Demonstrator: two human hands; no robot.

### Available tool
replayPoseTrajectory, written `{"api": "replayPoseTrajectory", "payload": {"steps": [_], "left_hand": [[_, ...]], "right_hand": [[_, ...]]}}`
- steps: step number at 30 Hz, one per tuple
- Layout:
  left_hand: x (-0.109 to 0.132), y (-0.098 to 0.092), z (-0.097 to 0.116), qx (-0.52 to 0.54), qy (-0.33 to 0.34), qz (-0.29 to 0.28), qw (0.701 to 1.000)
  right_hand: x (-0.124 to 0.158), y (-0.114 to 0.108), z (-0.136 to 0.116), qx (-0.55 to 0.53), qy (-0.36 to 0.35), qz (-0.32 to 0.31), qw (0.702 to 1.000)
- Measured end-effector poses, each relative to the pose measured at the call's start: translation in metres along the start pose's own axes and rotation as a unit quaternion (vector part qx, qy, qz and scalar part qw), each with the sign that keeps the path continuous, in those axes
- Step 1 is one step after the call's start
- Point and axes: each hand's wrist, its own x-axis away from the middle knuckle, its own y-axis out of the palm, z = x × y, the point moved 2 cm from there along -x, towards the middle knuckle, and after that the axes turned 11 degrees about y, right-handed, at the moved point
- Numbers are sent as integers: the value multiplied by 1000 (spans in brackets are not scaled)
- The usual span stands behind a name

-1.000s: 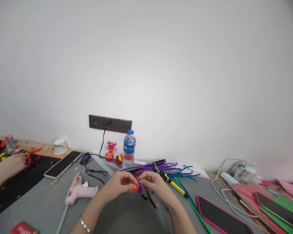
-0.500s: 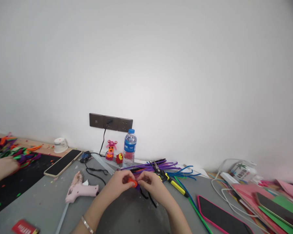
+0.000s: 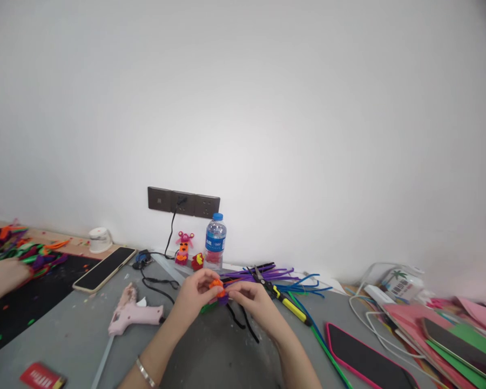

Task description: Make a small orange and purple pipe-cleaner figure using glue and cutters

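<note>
My left hand (image 3: 194, 298) and my right hand (image 3: 254, 303) meet over the grey table (image 3: 210, 356), both pinched on a small orange and purple pipe-cleaner piece (image 3: 217, 287). A bit of green shows under it at my left fingers. Thin black strands (image 3: 238, 319) trail from it onto the table. A silver bracelet (image 3: 144, 371) circles my left wrist. Just behind my hands lie purple and blue pipe cleaners (image 3: 275, 280) and yellow-handled cutters (image 3: 281, 300).
A pink glue gun (image 3: 132, 315) lies to the left, a phone (image 3: 104, 269) beyond it. Water bottle (image 3: 215, 241) and small figures (image 3: 183, 251) stand by the wall socket (image 3: 183, 202). Another person's hand (image 3: 4, 274) works at far left. A pink-cased phone (image 3: 364, 359), foam sheets (image 3: 449, 335) and cables sit right.
My hands have risen slightly and turned the piece; its orange part now shows on top and a green bit appears beneath. The other person's hand at left pulled back.
</note>
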Motion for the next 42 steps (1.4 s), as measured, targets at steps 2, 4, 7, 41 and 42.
{"api": "replayPoseTrajectory", "payload": {"steps": [2, 4, 7, 41, 42], "left_hand": [[1, 1, 1, 21, -1, -9, 1000], [1, 2, 3, 38, -2, -17, 999], [2, 4, 5, 58, -2, -25, 998], [5, 2, 10, 9, 121, -77, 990], [6, 3, 12, 2, 139, -94, 986]], "right_hand": [[0, 0, -1, -23, 14, -6, 1000], [1, 1, -2, -44, 27, -7, 999], [2, 2, -3, -72, 35, -12, 997], [7, 11, -6, -241, 51, -121, 962], [7, 10, -7, -251, 46, -119, 960]]}}
